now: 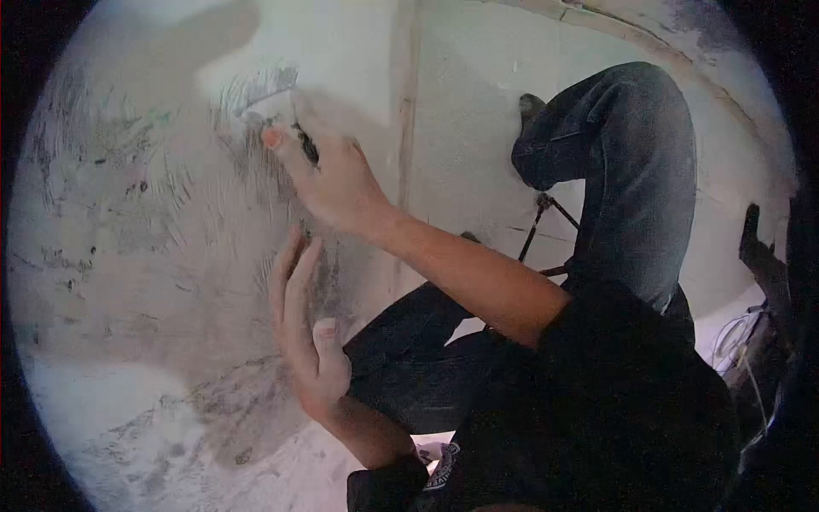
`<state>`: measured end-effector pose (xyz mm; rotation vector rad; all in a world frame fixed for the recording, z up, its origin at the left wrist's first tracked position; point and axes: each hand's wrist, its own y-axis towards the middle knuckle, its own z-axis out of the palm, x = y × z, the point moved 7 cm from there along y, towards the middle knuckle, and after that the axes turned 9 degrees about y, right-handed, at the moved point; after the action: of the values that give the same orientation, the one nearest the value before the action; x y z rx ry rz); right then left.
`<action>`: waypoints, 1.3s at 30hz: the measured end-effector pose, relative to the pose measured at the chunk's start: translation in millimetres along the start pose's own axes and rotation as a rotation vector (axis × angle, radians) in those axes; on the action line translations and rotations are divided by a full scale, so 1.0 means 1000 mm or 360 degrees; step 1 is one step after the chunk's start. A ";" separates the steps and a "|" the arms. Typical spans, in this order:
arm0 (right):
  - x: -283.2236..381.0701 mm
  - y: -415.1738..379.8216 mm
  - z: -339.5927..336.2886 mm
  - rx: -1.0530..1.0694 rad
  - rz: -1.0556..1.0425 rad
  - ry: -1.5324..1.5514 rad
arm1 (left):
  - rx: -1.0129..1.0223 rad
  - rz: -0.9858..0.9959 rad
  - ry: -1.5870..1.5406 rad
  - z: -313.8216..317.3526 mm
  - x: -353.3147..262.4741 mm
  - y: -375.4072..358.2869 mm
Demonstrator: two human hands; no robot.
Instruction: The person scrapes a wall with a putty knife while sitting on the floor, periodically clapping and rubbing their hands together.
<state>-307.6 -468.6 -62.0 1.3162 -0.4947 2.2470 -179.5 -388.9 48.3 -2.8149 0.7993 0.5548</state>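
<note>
My right hand is closed around a putty knife, whose pale wide blade lies against a smeared, plaster-like grey surface. A bit of the dark handle shows between the thumb and the fingers. Streaks and ridges run through the coating around the blade. Below it in the view, my left hand is raised beside the same surface, fingers stretched out and thumb apart, with nothing in it.
My bent legs in dark jeans take up the right side. Thin black metal legs stand between them. Coiled pale cables lie at the far right near a dark object. A seam runs beside the coated area.
</note>
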 end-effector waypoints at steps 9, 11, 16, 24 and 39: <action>-0.021 0.014 -0.015 0.0051 0.0439 -0.0013 | -0.0021 -0.0073 0.0012 0.001 -0.009 0.005; -0.039 0.016 -0.009 0.0064 0.0495 0.0021 | -0.0018 -0.0025 0.0048 0.000 -0.009 0.000; -0.010 -0.006 -0.004 0.0030 0.0180 0.0005 | -0.0001 -0.0021 0.0008 -0.004 -0.009 0.001; -0.006 0.024 -0.005 -0.0009 0.0348 -0.0030 | -0.0092 0.0038 0.0074 -0.005 -0.007 0.010; 0.023 -0.088 -0.022 0.0207 0.0386 0.0249 | -0.0251 -0.0177 -0.0768 0.037 0.020 -0.002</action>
<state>-282.7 -379.7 -46.4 1.1823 -0.4804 2.5970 -174.3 -387.5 6.3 -2.6540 0.5172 1.2584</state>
